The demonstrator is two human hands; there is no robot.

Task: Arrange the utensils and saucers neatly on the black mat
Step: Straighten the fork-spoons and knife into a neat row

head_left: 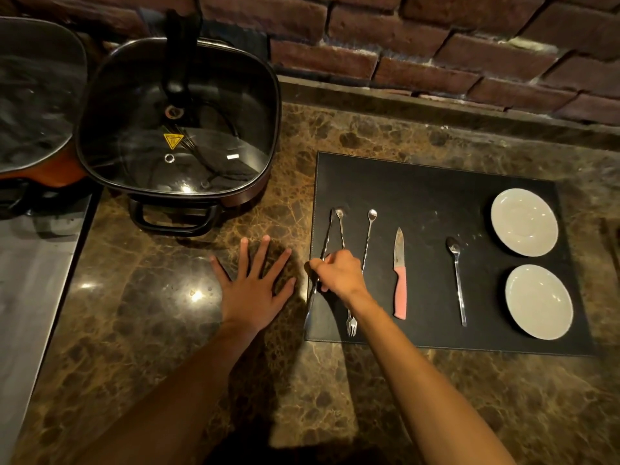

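Note:
A black mat [436, 196] lies on the marble counter. Along its left edge sits a twisted metal utensil [324, 245], and my right hand [339, 275] is closed on its middle. Crossing under that hand are a second twisted spoon-fork [341, 229] and a long twisted spoon [369, 229], with a fork end [351, 327] showing below my wrist. A pink-handled knife [399, 280] and a plain spoon [457, 280] lie upright further right. Two white saucers [524, 222] [539, 302] sit at the mat's right side. My left hand [255, 290] rests flat, fingers spread, on the counter left of the mat.
A square electric pot with a glass lid [177, 129] stands at the back left, its handle [174, 216] facing me. Another lidded pan [30, 95] is at the far left. A brick wall [436, 45] runs behind. A grey surface [30, 280] borders the counter's left.

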